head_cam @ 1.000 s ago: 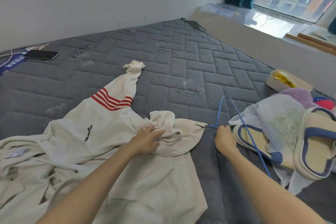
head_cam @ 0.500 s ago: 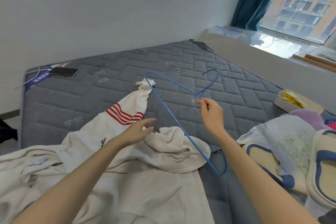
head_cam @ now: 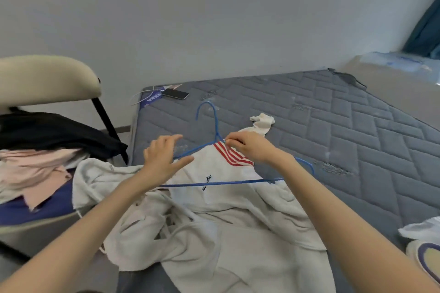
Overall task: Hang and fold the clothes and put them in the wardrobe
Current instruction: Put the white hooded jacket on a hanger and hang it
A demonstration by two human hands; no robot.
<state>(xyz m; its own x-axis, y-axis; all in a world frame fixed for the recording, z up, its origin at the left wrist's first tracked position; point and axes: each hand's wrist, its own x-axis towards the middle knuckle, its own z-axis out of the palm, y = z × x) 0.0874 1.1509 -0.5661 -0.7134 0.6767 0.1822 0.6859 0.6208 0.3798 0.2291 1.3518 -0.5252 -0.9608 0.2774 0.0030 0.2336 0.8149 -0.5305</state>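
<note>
Fingers of right hand point(head_cam: 252, 147) seemingly pinch hanger point(head_cam: 226, 182); left hand point(head_cam: 162, 157) spread; grey mattress point(head_cam: 333, 126) meets pale wall point(head_cam: 214, 19).

Stock of the room, seen from beside the bed.
Blue wire hanger point(head_cam: 238, 182): one.
White sweatshirt point(head_cam: 221, 209) with red stripes: one.
Hands: two, a left hand point(head_cam: 162, 159) and a right hand point(head_cam: 252, 147).
Mattress point(head_cam: 333, 138): one.
Phone point(head_cam: 175, 94): one.
White cable point(head_cam: 142, 98): one.
Chair point(head_cam: 45, 78): one.
Garments heaped on it: three (as far as the heap can be told apart), namely a black garment point(head_cam: 54, 133), a pink garment point(head_cam: 31, 164) and a dark blue garment point(head_cam: 35, 207).
Slipper point(head_cam: 426, 259): one in sight.
Curtain point(head_cam: 426, 31): one.
</note>
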